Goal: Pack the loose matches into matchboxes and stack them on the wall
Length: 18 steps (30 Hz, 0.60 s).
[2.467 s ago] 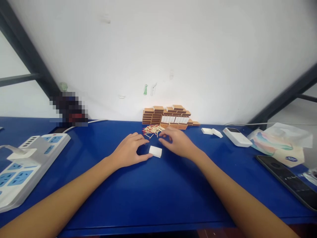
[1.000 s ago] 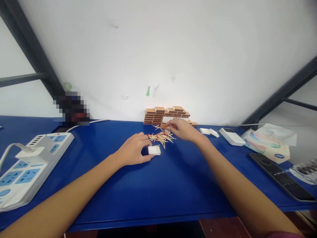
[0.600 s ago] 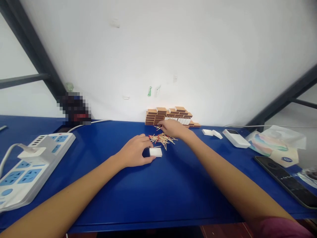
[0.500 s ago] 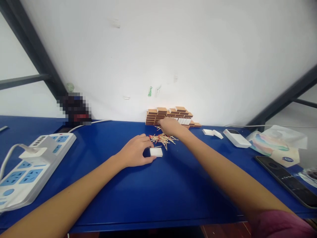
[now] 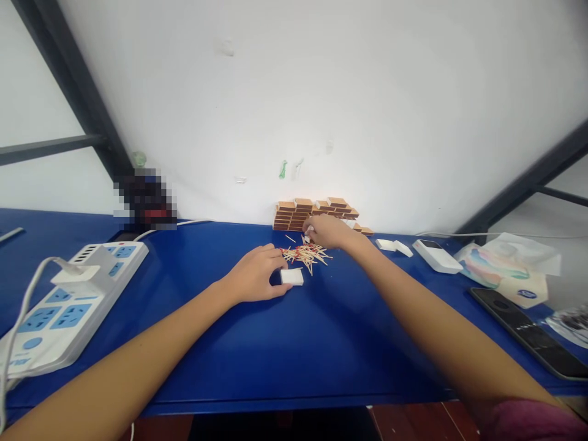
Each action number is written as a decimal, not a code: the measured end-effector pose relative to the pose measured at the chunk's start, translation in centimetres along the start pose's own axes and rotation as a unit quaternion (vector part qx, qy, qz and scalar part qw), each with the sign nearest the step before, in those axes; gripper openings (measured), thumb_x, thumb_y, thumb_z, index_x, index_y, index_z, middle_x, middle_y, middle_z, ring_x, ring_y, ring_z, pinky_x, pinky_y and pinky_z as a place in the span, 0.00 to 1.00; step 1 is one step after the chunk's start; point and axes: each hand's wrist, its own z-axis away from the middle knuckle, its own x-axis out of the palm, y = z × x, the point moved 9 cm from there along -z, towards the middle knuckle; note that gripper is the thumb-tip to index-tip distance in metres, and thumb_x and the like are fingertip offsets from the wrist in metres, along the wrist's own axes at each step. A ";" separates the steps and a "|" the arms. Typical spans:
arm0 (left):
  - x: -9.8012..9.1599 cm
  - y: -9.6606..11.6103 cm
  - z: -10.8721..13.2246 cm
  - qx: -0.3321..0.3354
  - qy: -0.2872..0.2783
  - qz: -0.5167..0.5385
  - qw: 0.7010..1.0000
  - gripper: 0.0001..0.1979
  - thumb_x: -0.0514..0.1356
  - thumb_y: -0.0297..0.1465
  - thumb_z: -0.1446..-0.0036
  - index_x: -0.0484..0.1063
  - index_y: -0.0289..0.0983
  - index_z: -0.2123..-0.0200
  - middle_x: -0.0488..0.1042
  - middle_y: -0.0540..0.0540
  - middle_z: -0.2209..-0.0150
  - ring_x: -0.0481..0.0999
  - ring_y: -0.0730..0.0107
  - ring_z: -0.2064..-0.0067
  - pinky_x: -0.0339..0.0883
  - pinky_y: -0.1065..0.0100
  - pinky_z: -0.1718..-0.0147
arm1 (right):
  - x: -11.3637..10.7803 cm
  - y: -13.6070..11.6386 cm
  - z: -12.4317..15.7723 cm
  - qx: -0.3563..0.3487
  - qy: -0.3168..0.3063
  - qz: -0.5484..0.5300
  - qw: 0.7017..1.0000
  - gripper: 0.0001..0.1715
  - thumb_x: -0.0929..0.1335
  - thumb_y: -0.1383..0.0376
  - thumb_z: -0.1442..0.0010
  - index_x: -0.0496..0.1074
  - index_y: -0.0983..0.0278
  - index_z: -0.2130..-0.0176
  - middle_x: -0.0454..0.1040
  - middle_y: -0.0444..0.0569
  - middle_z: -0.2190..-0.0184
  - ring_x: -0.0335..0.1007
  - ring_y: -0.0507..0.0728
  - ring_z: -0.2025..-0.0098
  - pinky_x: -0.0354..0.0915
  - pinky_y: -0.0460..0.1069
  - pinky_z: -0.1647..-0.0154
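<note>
My left hand (image 5: 260, 275) lies on the blue table with thumb and fingers curled round the left end of a small white matchbox tray (image 5: 293, 277). Just behind it is a loose pile of red-tipped matches (image 5: 307, 255). My right hand (image 5: 329, 231) is over the far edge of that pile, its fingers bent and closed. Something small and white shows at its fingertips, too little to make out. Brown matchboxes (image 5: 301, 215) stand stacked against the wall behind the right hand, which hides part of them and some white pieces (image 5: 350, 224).
White tray pieces (image 5: 394, 246), a white device (image 5: 436, 256), a tissue pack (image 5: 509, 269) and a black phone (image 5: 528, 331) lie to the right. On the left is a power strip (image 5: 78, 306) with a plugged-in white charger and cable. The wall (image 5: 294, 92) rises behind.
My right hand has moved from in front of the stacked matchboxes to the far edge of the match pile. The left hand stays at the white tray. The view has shifted slightly.
</note>
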 end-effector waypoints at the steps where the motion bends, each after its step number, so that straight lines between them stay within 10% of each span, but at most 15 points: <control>1: 0.0 0.0 0.0 0.000 -0.001 -0.001 1.000 0.12 0.65 0.41 0.39 0.76 0.38 0.60 0.76 0.44 0.63 0.72 0.57 0.59 0.68 0.56 0.57 | 0.2 -0.2 -0.4 -0.002 -0.013 0.001 1.000 0.20 0.63 0.73 0.35 0.80 0.67 0.49 0.82 0.60 0.50 0.78 0.63 0.51 0.68 0.52 0.54; 11: 0.2 0.0 0.0 0.004 0.000 -0.007 1.000 0.13 0.65 0.42 0.39 0.77 0.37 0.61 0.76 0.44 0.63 0.71 0.59 0.59 0.67 0.57 0.56 | 2.1 -1.2 -0.2 -0.032 -0.100 -0.010 0.994 0.19 0.63 0.73 0.37 0.83 0.67 0.56 0.84 0.59 0.55 0.79 0.62 0.56 0.69 0.50 0.58; 18: -0.1 0.1 0.0 0.009 0.001 -0.014 1.000 0.13 0.65 0.41 0.39 0.76 0.37 0.61 0.76 0.45 0.62 0.71 0.59 0.59 0.67 0.58 0.58 | -0.1 3.7 2.2 0.064 0.031 -0.054 0.996 0.18 0.66 0.58 0.33 0.82 0.66 0.59 0.83 0.59 0.60 0.79 0.63 0.58 0.67 0.52 0.60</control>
